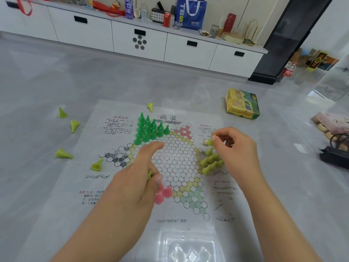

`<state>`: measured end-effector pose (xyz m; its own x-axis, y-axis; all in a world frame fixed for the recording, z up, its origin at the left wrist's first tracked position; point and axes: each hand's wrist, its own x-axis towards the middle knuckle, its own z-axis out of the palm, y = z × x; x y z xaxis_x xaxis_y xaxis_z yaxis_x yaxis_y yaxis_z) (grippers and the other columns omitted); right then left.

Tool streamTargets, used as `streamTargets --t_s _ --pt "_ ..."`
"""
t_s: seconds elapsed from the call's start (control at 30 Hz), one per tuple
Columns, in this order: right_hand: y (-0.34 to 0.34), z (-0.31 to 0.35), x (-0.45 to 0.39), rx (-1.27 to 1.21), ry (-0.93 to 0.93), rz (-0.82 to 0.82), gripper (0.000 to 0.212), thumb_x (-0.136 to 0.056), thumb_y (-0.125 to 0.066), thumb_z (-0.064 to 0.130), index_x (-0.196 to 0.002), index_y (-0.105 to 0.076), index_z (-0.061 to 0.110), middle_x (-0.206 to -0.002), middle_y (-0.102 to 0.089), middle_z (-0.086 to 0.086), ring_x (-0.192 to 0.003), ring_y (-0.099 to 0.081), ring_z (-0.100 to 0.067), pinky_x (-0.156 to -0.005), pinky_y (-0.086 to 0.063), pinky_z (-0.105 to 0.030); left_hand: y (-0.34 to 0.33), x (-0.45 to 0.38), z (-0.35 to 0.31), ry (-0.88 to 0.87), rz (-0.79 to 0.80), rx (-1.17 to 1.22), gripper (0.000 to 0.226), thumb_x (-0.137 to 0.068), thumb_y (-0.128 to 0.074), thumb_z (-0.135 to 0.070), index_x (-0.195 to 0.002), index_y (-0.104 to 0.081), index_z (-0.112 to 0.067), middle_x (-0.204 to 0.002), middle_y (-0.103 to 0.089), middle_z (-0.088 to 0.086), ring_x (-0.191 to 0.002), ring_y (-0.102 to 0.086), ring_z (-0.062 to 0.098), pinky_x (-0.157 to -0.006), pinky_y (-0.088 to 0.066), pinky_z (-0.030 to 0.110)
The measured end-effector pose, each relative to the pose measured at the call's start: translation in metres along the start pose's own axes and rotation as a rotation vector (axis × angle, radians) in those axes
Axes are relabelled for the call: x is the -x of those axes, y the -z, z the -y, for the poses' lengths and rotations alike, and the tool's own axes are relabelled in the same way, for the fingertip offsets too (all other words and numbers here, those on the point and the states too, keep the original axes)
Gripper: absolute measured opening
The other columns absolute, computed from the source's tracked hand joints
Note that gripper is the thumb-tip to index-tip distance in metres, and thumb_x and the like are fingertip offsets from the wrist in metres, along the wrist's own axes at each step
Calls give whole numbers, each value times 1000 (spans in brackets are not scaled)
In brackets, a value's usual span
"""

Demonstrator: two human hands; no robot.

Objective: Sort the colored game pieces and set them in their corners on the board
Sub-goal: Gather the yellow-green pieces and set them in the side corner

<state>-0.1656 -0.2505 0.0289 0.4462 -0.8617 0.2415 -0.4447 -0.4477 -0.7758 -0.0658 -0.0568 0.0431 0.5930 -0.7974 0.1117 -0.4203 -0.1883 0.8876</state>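
A thin paper Chinese-checkers board (pixel 175 163) lies flat on the grey floor. Several dark green cone pieces (pixel 150 129) stand packed in its upper-left corner. Several yellow-green pieces (pixel 211 161) stand in the right corner. My right hand (pixel 239 148) hovers just above them and pinches one yellow-green piece (pixel 211 141) between thumb and fingers. My left hand (pixel 139 174) is over the board's lower-left part with fingers curled round a yellow-green piece (pixel 149 174), mostly hidden. Pink pieces (pixel 163 193) stand just below that hand.
Several loose yellow-green pieces (pixel 64 154) lie tipped on the floor left of the board, one (pixel 150 106) above it. The game box (pixel 242 105) sits upper right. A black charger (pixel 334 156) and slippers lie far right. A white cabinet (pixel 139 40) runs along the back.
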Motion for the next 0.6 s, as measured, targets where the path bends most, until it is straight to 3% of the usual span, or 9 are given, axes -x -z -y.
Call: streamTargets --t_s 0.13,0.23,0.37,0.6 --pt "-4 -3 1 79 -7 78 11 -84 -61 12 -83 -64 22 -73 -63 10 -59 -52 -3 -54 -42 -6 1 -2 0 78 58 53 32 -92 -44 -9 -89 -52 -39 -74 -64 3 -58 -60 -7 -53 -43 8" --pt "-2 -4 1 -1 -63 98 15 -84 -60 9 -82 -63 24 -77 -68 2 -65 -57 -12 -49 -42 -7 3 -2 -2 100 80 105 34 -91 -43 -2 -78 -60 -27 -79 -64 12 -58 -60 -5 -49 -41 5" --pt "1 1 2 -117 -138 155 16 -85 -60 9 -81 -62 25 -77 -70 3 -53 -58 2 -45 -41 -7 2 -2 -8 123 100 185 37 -88 -39 10 -75 -64 -14 -83 -59 12 -55 -57 -2 -46 -39 6" --pt "2 5 1 -169 -148 163 15 -91 -54 9 -87 -65 19 -76 -69 7 -49 -58 6 -42 -40 -5 4 -2 -11 104 39 156 37 -93 -37 2 -79 -59 -24 -87 -56 -3 -60 -59 -10 -44 -38 5"
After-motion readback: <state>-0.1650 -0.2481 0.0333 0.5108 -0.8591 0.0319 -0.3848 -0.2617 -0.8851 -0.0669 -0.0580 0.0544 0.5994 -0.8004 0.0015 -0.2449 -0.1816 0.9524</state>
